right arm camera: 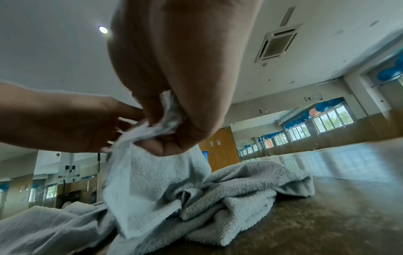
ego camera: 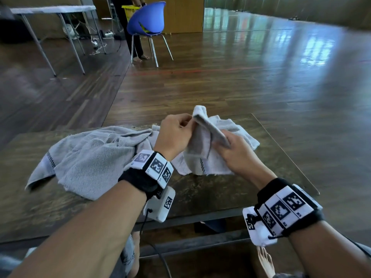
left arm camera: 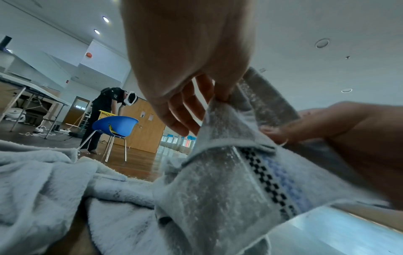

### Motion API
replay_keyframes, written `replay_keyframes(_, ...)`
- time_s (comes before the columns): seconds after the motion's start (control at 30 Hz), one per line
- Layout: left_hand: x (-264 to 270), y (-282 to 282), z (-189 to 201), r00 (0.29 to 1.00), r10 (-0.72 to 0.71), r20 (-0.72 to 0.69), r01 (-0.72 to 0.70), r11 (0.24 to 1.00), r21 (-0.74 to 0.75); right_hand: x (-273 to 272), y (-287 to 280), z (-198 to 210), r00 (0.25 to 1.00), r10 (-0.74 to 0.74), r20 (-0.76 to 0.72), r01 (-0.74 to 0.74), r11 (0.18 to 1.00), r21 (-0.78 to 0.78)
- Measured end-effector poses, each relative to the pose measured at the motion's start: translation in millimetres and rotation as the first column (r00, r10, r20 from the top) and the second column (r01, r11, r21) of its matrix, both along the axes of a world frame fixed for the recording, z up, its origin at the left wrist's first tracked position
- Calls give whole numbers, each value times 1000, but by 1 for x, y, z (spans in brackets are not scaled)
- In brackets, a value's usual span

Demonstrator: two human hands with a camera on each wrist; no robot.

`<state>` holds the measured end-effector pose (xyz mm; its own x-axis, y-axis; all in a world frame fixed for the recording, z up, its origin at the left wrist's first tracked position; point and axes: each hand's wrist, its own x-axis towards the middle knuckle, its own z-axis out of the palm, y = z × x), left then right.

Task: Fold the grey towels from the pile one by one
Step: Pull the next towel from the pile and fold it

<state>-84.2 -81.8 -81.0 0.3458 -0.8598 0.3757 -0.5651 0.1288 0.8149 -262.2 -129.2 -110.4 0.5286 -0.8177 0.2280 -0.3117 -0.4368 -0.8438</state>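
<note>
A pale grey towel [ego camera: 202, 155] with a black checked stripe is lifted off the dark wooden table [ego camera: 200, 195]. My left hand [ego camera: 176, 135] pinches its upper edge; in the left wrist view the left hand [left arm camera: 218, 96] nips that edge of the towel [left arm camera: 222, 172] between thumb and finger. My right hand [ego camera: 236, 153] grips the same edge lower down; in the right wrist view the right hand [right arm camera: 170, 120] has a bunch of towel [right arm camera: 152, 181] in its curled fingers. A second grey towel [ego camera: 90, 161] lies crumpled at the left, partly hanging over the table's left edge.
More grey towelling [ego camera: 236, 131] is heaped behind my hands on the table. Beyond it are a wooden floor, a blue chair [ego camera: 147, 21] with a person [left arm camera: 102, 112] standing behind it, and a folding table [ego camera: 52, 11] at far left.
</note>
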Motion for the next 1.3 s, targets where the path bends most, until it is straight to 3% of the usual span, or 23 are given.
replay_keyframes(0.13, 22, -5, 5, 983, 158, 98, -160, 987, 10, -6, -15, 6, 964, -247, 102, 250, 968, -16)
replay_keyframes(0.27, 33, -6, 0, 965, 189, 183, -225, 953, 202, -9, -21, 8, 924, -342, 169, 349, 937, -12)
replay_keyframes(0.33, 29, 0, -3, 936, 50, 348, -135, 965, 224, -5, -19, 7, 938, -316, 143, 320, 947, -6)
replay_keyframes(0.37, 27, 3, -5, 915, -72, 398, -21, 974, 226, -2, -16, 7, 948, -293, 127, 296, 955, -6)
replay_keyframes(0.43, 16, 7, -6, 881, -258, 396, 167, 954, 249, 3, -10, 7, 969, -223, 108, 225, 974, -5)
replay_keyframes(0.5, 9, 8, -10, 857, -302, 417, 210, 945, 251, 4, -4, 8, 987, -135, 93, 135, 991, 0)
replay_keyframes(0.6, 11, 7, -7, 883, -171, 436, 112, 981, 159, 1, -1, 11, 991, -84, 103, 89, 995, -44)
replay_keyframes(0.73, 32, 4, 0, 883, 76, 464, -131, 987, 88, -14, -11, 17, 930, -254, 267, 287, 953, -93)
replay_keyframes(0.87, 40, 4, -7, 896, 158, 414, -191, 981, 40, -23, -17, 15, 888, -294, 353, 345, 934, -91)
replay_keyframes(0.9, 43, 2, -9, 919, 158, 360, -189, 981, 52, -23, -18, 13, 893, -299, 335, 343, 936, -77)
replay_keyframes(0.97, 46, 0, -6, 989, 103, 108, -120, 978, 169, -24, -20, 7, 932, -270, 243, 284, 959, -23)
replay_keyframes(1.0, 46, 1, -4, 997, 72, -10, -67, 962, 264, -25, -20, 4, 959, -214, 187, 211, 977, 38)
replay_keyframes(1.03, 46, 1, -3, 998, 41, -38, -24, 928, 371, -26, -19, 1, 985, -127, 116, 114, 987, 112)
replay_keyframes(1.1, 43, 4, -2, 976, -129, 175, -7, 787, 617, -33, -17, -5, 980, 113, -161, -84, 980, 180)
replay_keyframes(1.17, 38, 9, -8, 853, -392, 345, -28, 625, 780, -40, -15, -12, 838, 270, -474, -214, 962, 169)
replay_keyframes(1.2, 37, 12, -11, 808, -488, 331, -19, 539, 842, -42, -14, -15, 781, 282, -557, -236, 959, 155)
replay_keyframes(1.23, 38, 14, -14, 785, -537, 309, -4, 495, 869, -43, -14, -16, 763, 266, -589, -223, 964, 146)
replay_keyframes(1.3, 37, 13, -21, 802, -521, 293, 30, 524, 851, -41, -15, -16, 808, 151, -570, -114, 988, 101)
